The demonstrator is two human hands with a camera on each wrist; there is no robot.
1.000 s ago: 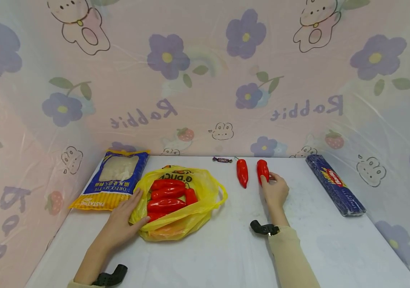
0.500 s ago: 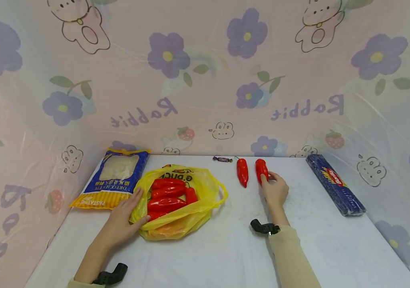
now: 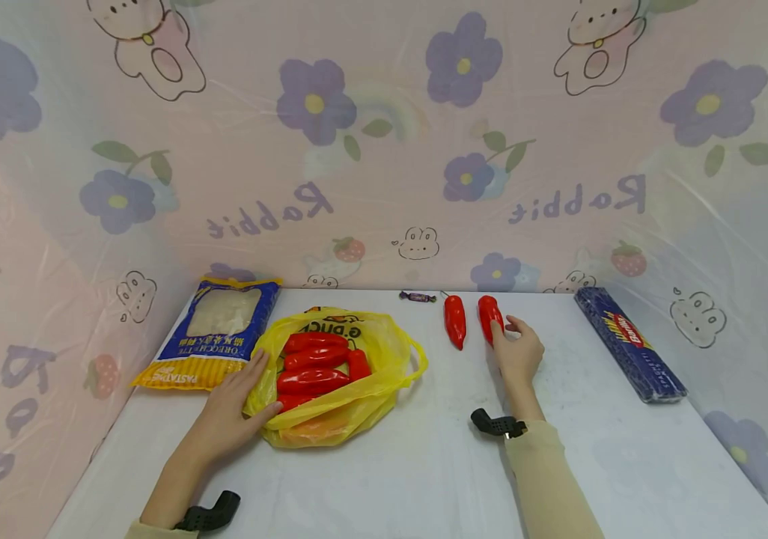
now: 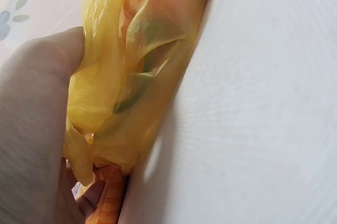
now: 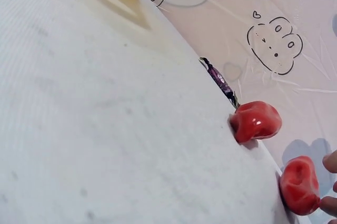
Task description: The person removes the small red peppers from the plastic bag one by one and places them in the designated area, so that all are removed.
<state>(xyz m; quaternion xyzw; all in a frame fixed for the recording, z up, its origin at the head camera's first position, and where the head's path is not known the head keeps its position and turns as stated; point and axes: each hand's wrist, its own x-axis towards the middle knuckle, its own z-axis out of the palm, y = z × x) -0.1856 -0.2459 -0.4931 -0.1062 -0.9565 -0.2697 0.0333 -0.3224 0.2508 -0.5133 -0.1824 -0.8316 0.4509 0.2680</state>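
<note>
In the head view my left hand [image 3: 232, 408] rests against the left side of a yellow plastic bag [image 3: 384, 382], fingers spread, thumb at its front rim. Inside the bag lie several red peppers [image 3: 313, 382]. My right hand [image 3: 517, 355] is beside the right-hand loose red pepper [image 3: 489, 314]. Its fingers are spread, with the thumb close to the pepper; the right wrist view shows fingertips [image 5: 329, 204] at or very near that pepper's side, contact unclear. To its left lies another loose red pepper [image 3: 454, 320]. In the left wrist view the thumb lies along the bag [image 4: 100, 92].
A blue and yellow pasta bag [image 3: 215, 329] lies at the back left, next to the left hand. A dark blue spaghetti pack [image 3: 629, 346] lies at the right. One wrapped candy [image 3: 418, 297] sits at the back edge of the white table [image 3: 418, 479]. Patterned curtains [image 3: 384, 180] surround it.
The right-hand pepper has shifted slightly left, and my right hand's fingers have loosened and spread away from it. My left hand stays on the bag.
</note>
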